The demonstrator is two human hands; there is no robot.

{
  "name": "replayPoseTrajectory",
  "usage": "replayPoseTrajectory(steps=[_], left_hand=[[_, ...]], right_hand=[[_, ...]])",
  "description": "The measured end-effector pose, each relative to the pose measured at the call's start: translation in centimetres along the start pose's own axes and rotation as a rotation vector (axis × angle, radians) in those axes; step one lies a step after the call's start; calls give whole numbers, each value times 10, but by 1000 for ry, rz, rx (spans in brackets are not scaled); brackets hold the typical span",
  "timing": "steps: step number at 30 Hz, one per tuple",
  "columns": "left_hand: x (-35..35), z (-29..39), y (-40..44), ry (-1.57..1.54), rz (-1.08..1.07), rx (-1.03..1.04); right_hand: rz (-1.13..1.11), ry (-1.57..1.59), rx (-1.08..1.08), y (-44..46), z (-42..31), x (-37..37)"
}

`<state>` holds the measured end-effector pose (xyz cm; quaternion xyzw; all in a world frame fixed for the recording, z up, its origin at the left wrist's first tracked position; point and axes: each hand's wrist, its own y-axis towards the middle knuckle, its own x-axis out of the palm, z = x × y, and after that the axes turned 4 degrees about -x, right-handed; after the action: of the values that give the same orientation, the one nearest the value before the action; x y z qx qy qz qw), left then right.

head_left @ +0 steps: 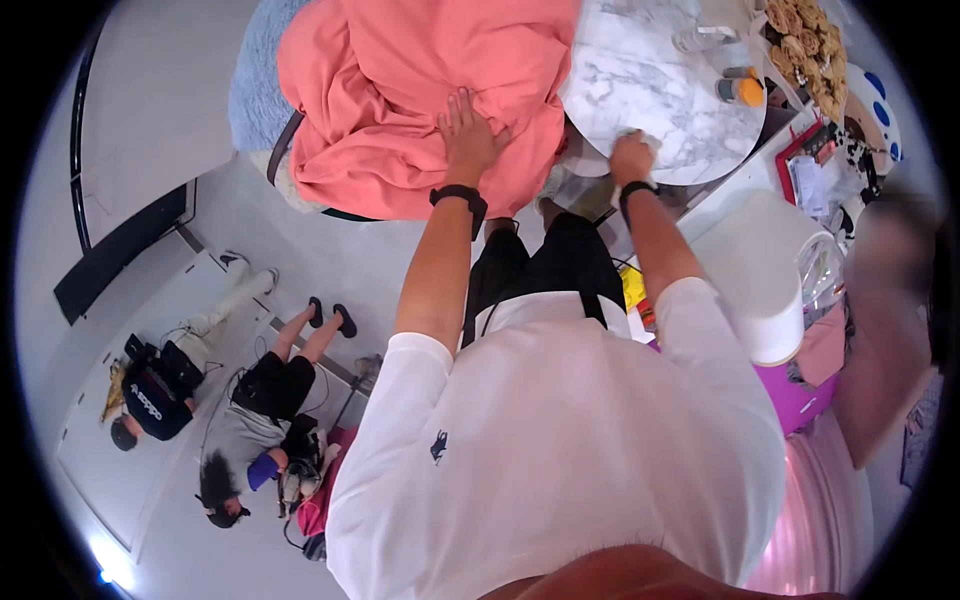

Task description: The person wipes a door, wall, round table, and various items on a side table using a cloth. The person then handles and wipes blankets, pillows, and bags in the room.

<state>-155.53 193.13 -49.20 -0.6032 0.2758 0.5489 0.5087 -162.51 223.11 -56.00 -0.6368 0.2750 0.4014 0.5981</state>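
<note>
My left hand (470, 137) lies flat with its fingers spread on a rumpled coral cloth (400, 60), which covers a rounded seat. A fuzzy blue cover (262, 75) shows beside the cloth. My right hand (632, 157) is closed at the near edge of a round white marble-patterned table (640, 65). A small pale thing shows at its fingers, too unclear to name. Farther back on the table are a clear glass (703, 39) and a jar with an orange lid (740, 92).
Dried flowers (808, 45) stand beyond the table. On the right are a side surface with a red item (795, 165), a white cylinder (765, 300) and a purple box (795, 395). Two people (165, 385) are at the left; another person is at the far right.
</note>
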Motion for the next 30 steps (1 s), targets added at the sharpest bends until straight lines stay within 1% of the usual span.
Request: replayPoseTrajectory(steps=[1,2,3,5,6,8,9,10,11,12,13,15,17,19,20,22,23,25,26,28,30], left_hand=[[-1,-1,1,39,-43,2],[-1,-2,1,35,-40,-11],[2,-3,1,0,-5,-3],[2,-2,0,-39,20,2],[-3,-1,3,40,-104,-9],[-8,0,4,120,-233,-15],[-3,-1,3,89,-156,-26],[2,-2,6,57,-74,-40],[-4,0,11,52,-69,-46],[-16,3,11,40,-127,-65],[-26,8,9,28,-199,-86],[-24,5,14,35,-218,-88],[-17,5,15,50,-229,-77],[-17,4,18,-32,-197,-99],[-16,5,17,-24,-204,-97],[-17,3,19,48,-241,-93],[-16,1,22,51,-238,-82],[-9,-1,26,121,-329,-82],[-5,-2,29,112,-313,-84],[0,-6,30,65,-284,-106],[-3,-5,32,41,-285,-113]], right_hand=[[104,-80,-52,5,-19,12],[209,-156,-102,9,-36,23],[209,-160,-110,10,-49,15],[135,-80,-229,6,-61,-11],[126,-83,-229,10,-55,-14],[215,-101,-349,24,-40,-23],[169,-113,-356,33,-32,-29],[170,-116,-359,42,-24,-34],[236,-105,-343,56,-15,-36],[296,-95,-327,64,-9,-39],[289,-59,-293,75,0,-42],[296,-46,-219,97,13,-55],[249,-51,-107,124,28,-64],[184,-48,-35,142,53,-72],[156,-42,6,145,67,-74],[36,77,122,120,91,-78],[-3,75,158,106,104,-71],[-88,57,207,73,129,-41],[-135,48,221,58,135,-32],[-173,92,256,28,129,-31],[-149,110,291,23,115,-19]])
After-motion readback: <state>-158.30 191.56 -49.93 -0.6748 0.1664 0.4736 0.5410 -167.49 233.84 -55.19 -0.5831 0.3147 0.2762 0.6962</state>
